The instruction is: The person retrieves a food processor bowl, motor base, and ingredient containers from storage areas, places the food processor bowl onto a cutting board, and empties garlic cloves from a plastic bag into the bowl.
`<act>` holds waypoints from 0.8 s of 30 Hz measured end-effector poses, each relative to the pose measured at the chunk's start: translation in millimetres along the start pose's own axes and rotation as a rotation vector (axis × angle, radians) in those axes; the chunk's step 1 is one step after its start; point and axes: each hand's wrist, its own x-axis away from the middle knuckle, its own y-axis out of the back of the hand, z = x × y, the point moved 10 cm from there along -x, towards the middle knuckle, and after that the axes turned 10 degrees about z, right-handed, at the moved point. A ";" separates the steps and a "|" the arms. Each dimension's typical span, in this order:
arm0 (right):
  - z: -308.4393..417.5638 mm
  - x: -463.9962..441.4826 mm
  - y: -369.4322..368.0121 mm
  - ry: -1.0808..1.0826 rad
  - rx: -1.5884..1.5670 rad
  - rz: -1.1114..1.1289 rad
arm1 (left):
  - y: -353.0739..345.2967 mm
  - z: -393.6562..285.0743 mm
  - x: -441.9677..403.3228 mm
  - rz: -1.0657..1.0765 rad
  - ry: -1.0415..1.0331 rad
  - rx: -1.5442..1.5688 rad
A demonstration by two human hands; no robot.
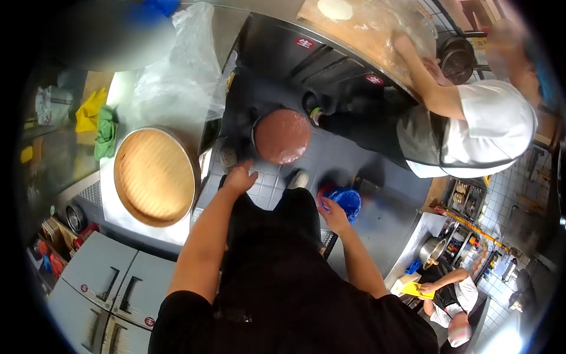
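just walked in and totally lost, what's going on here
The camera wearer's left hand appears empty, near a round reddish-brown object. The right hand is by a blue bucket; contact is unclear. A bamboo steamer sits on the counter. A co-worker in white reaches over a wooden board.

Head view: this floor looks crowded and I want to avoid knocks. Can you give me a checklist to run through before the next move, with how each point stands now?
1. Left hand free: ok, nothing shows in it.
2. Right hand clear of the bucket: cannot tell; they are close in view, contact unclear.
3. Floor in front clear: not ok; a round brown thing stands there.
4. Co-worker well away from it: not ok; one shoe is close beside it.
5. Steamer resting on the counter: ok.
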 end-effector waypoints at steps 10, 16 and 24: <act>-167.9 -65.3 -8.7 -0.216 0.175 0.207 | 21.1 14.3 -218.0 -0.306 -0.090 0.101; -232.4 -108.1 -3.0 -0.371 -0.004 0.091 | -23.6 47.8 -283.5 -0.310 0.124 0.257; -251.9 -128.2 -62.1 -0.476 0.193 0.256 | -134.4 110.0 -239.5 -0.405 0.120 0.342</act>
